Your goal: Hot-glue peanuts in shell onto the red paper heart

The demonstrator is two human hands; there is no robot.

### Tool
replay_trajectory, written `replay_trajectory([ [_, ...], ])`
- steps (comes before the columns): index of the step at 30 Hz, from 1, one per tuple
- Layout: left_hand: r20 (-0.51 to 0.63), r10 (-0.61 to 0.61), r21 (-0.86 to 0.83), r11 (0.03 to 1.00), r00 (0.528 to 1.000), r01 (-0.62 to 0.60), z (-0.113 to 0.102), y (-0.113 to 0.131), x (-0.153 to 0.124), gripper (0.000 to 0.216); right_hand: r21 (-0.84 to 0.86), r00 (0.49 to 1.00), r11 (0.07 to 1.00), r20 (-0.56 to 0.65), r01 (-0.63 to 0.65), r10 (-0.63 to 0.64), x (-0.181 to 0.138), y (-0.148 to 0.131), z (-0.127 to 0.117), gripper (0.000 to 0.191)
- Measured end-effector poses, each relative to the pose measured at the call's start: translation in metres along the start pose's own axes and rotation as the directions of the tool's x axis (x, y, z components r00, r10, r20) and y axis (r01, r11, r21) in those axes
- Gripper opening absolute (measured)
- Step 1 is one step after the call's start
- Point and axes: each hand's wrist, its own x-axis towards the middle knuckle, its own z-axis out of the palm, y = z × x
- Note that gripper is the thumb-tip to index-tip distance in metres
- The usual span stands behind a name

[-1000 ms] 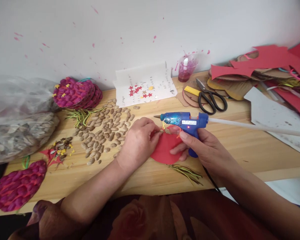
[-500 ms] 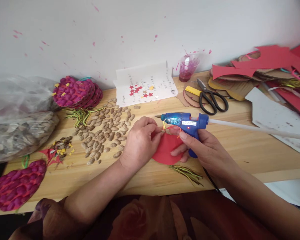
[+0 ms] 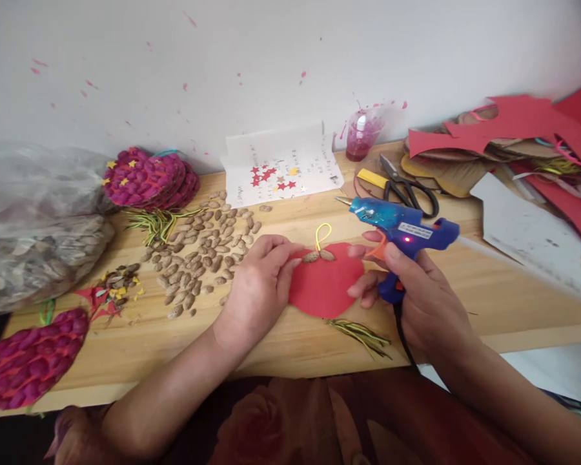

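A red card disc (image 3: 325, 287) lies on the table with a yellow loop of cord (image 3: 323, 236) at its top edge. Two peanuts (image 3: 310, 257) sit side by side on the disc just below the loop. The closed fingers of my left hand (image 3: 266, 278) pinch the disc's upper left edge, close to the left peanut. In my right hand (image 3: 423, 287) is a blue glue gun (image 3: 392, 223), its nozzle pointing up and left above the table, its red light lit. A white glue stick (image 3: 513, 258) trails from its back. A green-and-dark tassel (image 3: 361, 337) lies below the disc.
Loose peanuts (image 3: 208, 248) spread left of my hands. Finished pink shell-covered pieces (image 3: 145, 177) and a plastic bag of shells (image 3: 39, 258) stand left. Behind are paper with stars (image 3: 281, 168), a cup (image 3: 363, 135) and scissors (image 3: 409, 187). Red card scraps (image 3: 503, 123) pile right.
My right hand has moved right and away from the disc with the glue gun, now more tilted. My left hand has shifted slightly left, uncovering the two peanuts and the yellow loop.
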Motion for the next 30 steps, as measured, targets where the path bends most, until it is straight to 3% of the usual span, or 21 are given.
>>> replay_trajectory([
  [4, 0.003, 0.027, 0.018, 0.999, 1.000, -0.027, -0.002, 0.002, -0.005, 0.028, 0.063, 0.998, 0.998, -0.063, 0.000, 0.004, 0.000, -0.001, -0.001, 0.032],
  [10, 0.044, 0.066, 0.059, 0.996, 0.997, -0.069, 0.007, 0.005, -0.005, 0.029, 0.041, 0.999, 0.999, -0.046, 0.030, -0.028, 0.002, 0.004, -0.002, 0.030],
  [19, 0.049, 0.203, 0.182, 0.961, 0.978, -0.208, 0.016, -0.002, -0.010, 0.029, -0.190, 0.990, 0.973, 0.058, 0.135, -0.126, 0.010, 0.003, 0.009, 0.031],
  [30, 0.100, 0.216, 0.275, 0.932, 0.971, -0.235, 0.021, 0.001, -0.013, 0.035, -0.413, 0.991, 0.901, 0.078, 0.132, -0.109, 0.012, 0.002, 0.007, 0.033],
])
